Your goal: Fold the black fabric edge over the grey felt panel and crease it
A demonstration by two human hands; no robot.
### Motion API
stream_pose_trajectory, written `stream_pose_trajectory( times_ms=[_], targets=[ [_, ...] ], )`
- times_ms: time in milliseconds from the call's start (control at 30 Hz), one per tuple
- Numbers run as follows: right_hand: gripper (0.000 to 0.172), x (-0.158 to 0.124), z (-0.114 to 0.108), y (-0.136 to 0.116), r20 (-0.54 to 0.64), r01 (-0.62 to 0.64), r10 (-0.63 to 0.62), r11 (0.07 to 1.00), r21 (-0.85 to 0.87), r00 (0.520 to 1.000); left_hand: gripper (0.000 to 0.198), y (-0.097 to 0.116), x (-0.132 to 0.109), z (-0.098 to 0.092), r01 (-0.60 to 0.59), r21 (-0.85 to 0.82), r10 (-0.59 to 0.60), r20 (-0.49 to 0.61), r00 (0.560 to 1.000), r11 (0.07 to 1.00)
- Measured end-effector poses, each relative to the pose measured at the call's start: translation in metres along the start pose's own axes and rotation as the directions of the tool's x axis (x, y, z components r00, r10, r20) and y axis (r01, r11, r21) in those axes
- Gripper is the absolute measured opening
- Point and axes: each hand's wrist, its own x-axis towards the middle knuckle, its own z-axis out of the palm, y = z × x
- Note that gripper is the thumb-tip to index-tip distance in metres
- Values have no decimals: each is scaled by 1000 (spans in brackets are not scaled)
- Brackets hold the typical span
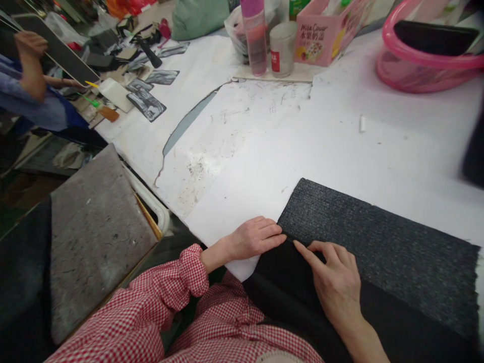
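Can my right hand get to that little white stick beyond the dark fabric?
Probably yes: nothing stands between the right hand, on the dark fabric, and the white stick, only bare paper.

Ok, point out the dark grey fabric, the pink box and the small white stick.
dark grey fabric (378,242), head view, middle of its ribbed top surface.
pink box (321,40), head view, its printed front face.
small white stick (362,123), head view, its middle.
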Motion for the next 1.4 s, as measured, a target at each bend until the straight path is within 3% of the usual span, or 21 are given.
stream_pose_trajectory(
  times_ms=[733, 1200, 1400],
  targets=[
    [40, 4, -2, -7, 26, 17, -16, 998, -63, 1000, 16, 2, -1, 5, 60, -23, -61, -49, 997, 998],
    [41, 3, -1, -7, 47, 5, -1, 997, -79, 999, 20, 2, -4, 4, 22, 31, -22, -12, 1000, 999],
    [43, 4, -1, -8, 51, 4, 1, 996, -92, 999, 18, 1, -9, -5, 61, 39, -61, 9, 998, 997]
  ],
)
